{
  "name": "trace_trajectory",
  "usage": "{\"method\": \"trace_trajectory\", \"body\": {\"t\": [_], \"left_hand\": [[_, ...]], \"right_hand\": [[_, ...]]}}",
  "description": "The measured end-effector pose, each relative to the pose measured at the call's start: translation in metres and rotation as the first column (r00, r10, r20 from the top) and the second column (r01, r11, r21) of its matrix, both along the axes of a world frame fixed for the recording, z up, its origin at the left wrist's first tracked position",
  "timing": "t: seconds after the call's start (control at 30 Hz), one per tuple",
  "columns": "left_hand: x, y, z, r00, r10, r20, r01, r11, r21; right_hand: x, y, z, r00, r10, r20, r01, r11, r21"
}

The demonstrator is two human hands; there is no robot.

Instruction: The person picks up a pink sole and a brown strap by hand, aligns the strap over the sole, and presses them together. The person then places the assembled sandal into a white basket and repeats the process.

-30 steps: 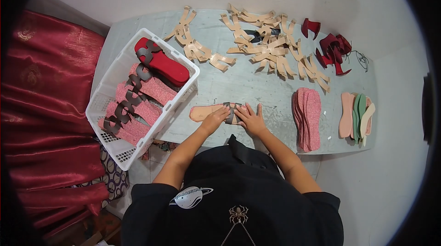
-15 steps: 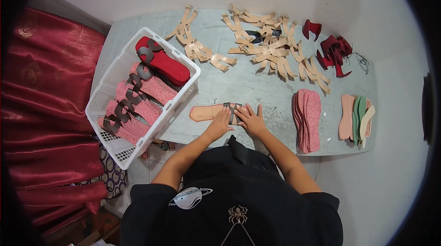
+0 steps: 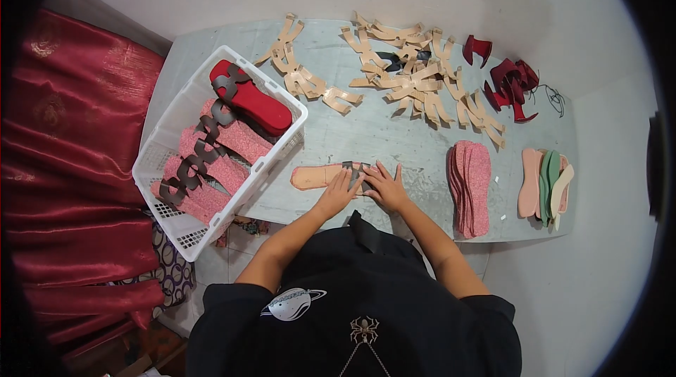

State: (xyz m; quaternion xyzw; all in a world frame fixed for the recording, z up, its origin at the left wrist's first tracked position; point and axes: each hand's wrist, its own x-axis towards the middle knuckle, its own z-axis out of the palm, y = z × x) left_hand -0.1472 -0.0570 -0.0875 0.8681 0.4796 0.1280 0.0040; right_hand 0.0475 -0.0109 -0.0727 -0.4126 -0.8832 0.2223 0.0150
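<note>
A tan sandal insole [image 3: 313, 177] lies lengthwise on the table in front of me, its rounded end to the left. Dark straps [image 3: 357, 173] cross over its right part. My left hand [image 3: 339, 194] rests on the left side of the straps with its fingers stretched out. Flat on the right side of the straps is my right hand [image 3: 384, 188], its fingers spread. The two hands almost meet over the straps and hide much of the insole's right end.
A white plastic basket [image 3: 270, 155] at left holds pink soles and a red sandal [image 3: 260, 106] with dark straps. Tan strap pieces [image 3: 415, 81] lie along the back. Pink soles [image 3: 470, 187], coloured soles [image 3: 546, 183] and dark red heel pieces [image 3: 507, 84] are at right.
The view has shifted slightly. My left fingers have moved a little over the straps, closer to my right hand; my right hand stays nearly in place.
</note>
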Motion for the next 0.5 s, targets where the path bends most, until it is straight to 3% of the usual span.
{"method": "trace_trajectory", "body": {"t": [0.5], "left_hand": [[-0.0057,0.004,-0.0001,0.992,-0.12,-0.025,0.122,0.991,0.047]], "right_hand": [[0.0017,0.0021,-0.0003,0.987,-0.089,-0.135,0.07,0.988,-0.138]]}}
